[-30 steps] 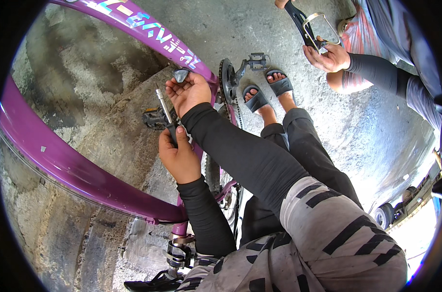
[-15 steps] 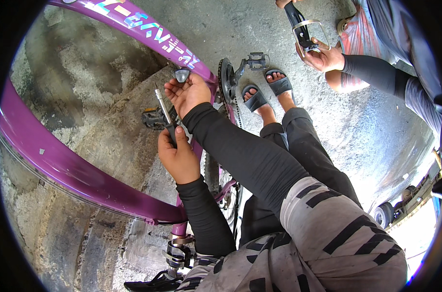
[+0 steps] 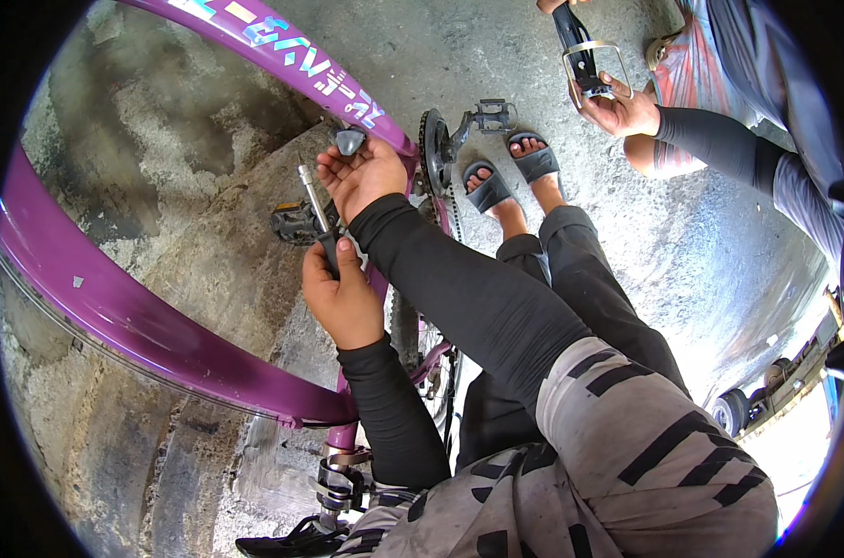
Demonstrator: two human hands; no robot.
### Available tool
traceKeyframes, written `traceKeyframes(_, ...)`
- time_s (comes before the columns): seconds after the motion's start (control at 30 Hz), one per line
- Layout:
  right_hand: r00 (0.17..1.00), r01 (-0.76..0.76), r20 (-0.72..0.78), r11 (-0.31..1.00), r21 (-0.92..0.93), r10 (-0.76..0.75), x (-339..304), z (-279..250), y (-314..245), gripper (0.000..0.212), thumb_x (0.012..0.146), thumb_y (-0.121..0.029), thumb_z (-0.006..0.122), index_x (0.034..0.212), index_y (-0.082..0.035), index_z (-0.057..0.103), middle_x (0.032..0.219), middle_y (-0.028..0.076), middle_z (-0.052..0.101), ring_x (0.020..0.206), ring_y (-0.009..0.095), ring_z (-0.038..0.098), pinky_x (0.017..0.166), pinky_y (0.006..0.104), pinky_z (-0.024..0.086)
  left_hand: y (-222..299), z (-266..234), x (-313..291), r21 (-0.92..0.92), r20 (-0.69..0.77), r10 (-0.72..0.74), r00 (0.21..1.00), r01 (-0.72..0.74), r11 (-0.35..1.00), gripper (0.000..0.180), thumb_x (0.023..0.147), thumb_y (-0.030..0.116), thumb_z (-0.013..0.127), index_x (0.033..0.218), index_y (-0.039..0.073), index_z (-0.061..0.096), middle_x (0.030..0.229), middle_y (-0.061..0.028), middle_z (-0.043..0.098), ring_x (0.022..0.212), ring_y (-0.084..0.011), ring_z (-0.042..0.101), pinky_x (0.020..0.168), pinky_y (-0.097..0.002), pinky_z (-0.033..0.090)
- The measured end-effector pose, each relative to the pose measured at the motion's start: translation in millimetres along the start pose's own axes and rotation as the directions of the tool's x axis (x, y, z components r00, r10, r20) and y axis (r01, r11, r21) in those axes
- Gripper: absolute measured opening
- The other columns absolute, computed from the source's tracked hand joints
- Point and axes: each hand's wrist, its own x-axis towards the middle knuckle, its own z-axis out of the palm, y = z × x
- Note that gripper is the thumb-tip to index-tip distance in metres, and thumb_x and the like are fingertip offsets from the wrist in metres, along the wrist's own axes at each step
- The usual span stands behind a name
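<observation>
My left hand (image 3: 341,293) is closed around the black handle of a screwdriver (image 3: 312,200), whose silver shaft points up and away. Farther off, my right hand (image 3: 371,179) is turned palm up with its fingers partly curled. Its thumb and forefinger meet a small grey rounded part (image 3: 350,141), which appears pinched between them. Both hands are over the purple bicycle frame (image 3: 315,79), near where the top tube of the picture meets the black chainring (image 3: 433,153). The screwdriver tip is apart from the grey part.
Two black pedals (image 3: 296,223) (image 3: 493,115) stick out on either side of the frame. My sandalled feet (image 3: 534,158) stand on stained concrete. At the upper right, another person's hand (image 3: 626,112) holds a black piece with a silver wire loop (image 3: 594,70). A wheel (image 3: 733,409) lies far right.
Almost nothing differs. The view has shifted slightly; both hands keep their hold and positions, and the other person still holds the wire-loop piece.
</observation>
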Motion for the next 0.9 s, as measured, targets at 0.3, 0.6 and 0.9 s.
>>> traceKeyframes(0.3, 0.982, 0.179, -0.026, 0.960, -0.214, -0.189, 3.2, 0.1, 4.4, 0.012, 0.090, -0.013, 0.044, 0.087, -0.003, 0.051, 0.074, 0.011, 0.056, 0.064, 0.024, 0.059, 0.060, 0.0360, 0.052, -2.9, 0.3, 0.8, 0.036, -0.013, -0.006, 1.000, 0.006, 0.999, 0.017, 0.089, 0.014, 0.056, 0.085, -0.003, 0.053, 0.071, -0.0020, 0.053, 0.064, -0.0056, 0.044, 0.058, -0.0204, 0.038)
traceKeyframes(0.6, 0.997, -0.064, 0.044, 0.994, -0.090, 0.069, 8.8, -4.0, -2.5, 0.024, 0.090, -0.025, 0.045, 0.082, -0.003, 0.052, 0.073, 0.008, 0.056, 0.067, 0.021, 0.058, 0.062, 0.0329, 0.051, 5.8, 1.8, -0.6, 0.032, -0.007, -0.007, 1.000, 0.007, 0.999, 0.017, 0.089, 0.014, 0.055, 0.084, -0.001, 0.052, 0.064, 0.0012, 0.048, 0.054, -0.0045, 0.039, 0.049, -0.0213, 0.032)
traceKeyframes(0.9, 0.988, 0.136, -0.040, 0.968, -0.211, -0.148, 6.8, -2.2, 3.0, 0.014, 0.087, -0.017, 0.050, 0.082, -0.005, 0.053, 0.072, 0.006, 0.055, 0.067, 0.020, 0.058, 0.065, 0.0331, 0.051, 2.3, 2.1, -0.4, 0.008, -0.016, 0.009, 1.000, -0.009, 1.000, 0.017, 0.089, 0.015, 0.056, 0.085, -0.001, 0.052, 0.065, 0.0013, 0.049, 0.053, -0.0040, 0.039, 0.048, -0.0205, 0.031)
